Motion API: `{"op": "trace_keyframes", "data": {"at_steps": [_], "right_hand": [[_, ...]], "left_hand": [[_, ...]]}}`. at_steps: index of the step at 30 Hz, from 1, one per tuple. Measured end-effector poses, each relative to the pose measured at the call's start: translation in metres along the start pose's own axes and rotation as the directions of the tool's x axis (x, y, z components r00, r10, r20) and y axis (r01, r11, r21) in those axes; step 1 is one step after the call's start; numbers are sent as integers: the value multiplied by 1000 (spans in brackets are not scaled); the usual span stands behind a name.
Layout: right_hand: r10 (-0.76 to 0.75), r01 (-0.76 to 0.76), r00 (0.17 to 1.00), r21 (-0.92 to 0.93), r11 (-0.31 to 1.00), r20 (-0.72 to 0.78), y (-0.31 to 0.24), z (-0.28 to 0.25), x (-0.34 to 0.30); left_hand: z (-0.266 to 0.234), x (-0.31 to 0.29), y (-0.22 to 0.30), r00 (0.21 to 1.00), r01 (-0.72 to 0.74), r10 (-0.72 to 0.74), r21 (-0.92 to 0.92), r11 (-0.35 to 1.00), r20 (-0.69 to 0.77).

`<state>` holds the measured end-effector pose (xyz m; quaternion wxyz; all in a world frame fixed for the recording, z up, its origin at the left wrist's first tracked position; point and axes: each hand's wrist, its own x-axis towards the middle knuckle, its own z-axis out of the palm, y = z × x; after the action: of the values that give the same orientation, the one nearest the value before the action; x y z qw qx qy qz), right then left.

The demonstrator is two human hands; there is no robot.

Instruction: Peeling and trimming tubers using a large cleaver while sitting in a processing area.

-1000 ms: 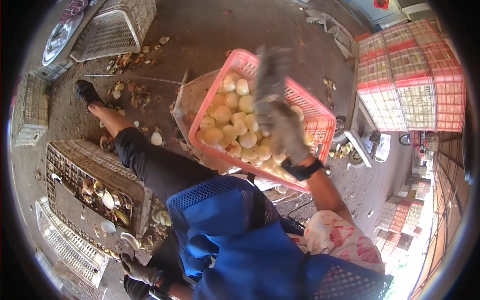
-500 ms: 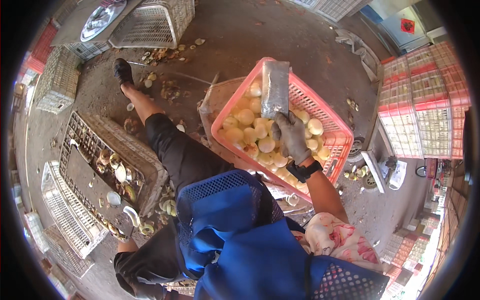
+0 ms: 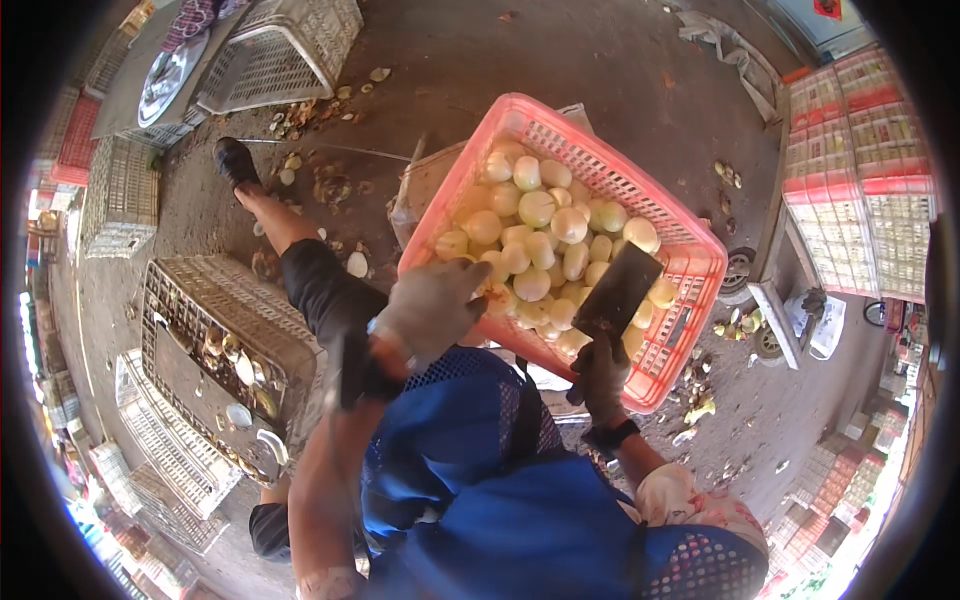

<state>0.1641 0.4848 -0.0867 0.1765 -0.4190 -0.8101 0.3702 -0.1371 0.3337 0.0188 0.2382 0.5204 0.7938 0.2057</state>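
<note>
Head view: the dark-gloved right hand (image 3: 603, 378) clasps a dark, rectangular metal cleaver (image 3: 618, 290) over round, pale-yellow onions (image 3: 540, 240) inside a pink, perforated plastic crate (image 3: 700, 264). At its near left corner, the pale-gloved left hand's (image 3: 428, 308) grip is unclear. Reaching for onions seems in hand; the next move calls for cleaver clearance.

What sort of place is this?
It looks like a produce packing or sorting yard, though I can't be certain. The pink basket is full of round, pale vegetables, perhaps onions; crates are stacked at the right; and scraps litter the dirty floor.
</note>
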Motion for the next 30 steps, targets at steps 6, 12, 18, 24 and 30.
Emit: {"op": "trace_keyframes", "data": {"at_steps": [6,12,18,24,30], "right_hand": [[-107,108,994,78,991,-26,6,8,-10],[18,-12,1000,221,975,-25,-3,7,-13],[-296,292,954,-80,953,-43,-16,2,8],[9,-42,977,155,987,213,-22,21,20],[-434,151,769,526,837,469,-148,76,71]], "left_hand": [[63,62,-15,874,160,-250,239,958,417],[111,67,-22,920,146,-223,246,958,322],[88,63,-53,979,193,-159,-327,925,127],[-89,-127,-13,601,106,-689,-814,571,-405],[-37,-446,49,-354,226,-615,-703,674,-704]]}}
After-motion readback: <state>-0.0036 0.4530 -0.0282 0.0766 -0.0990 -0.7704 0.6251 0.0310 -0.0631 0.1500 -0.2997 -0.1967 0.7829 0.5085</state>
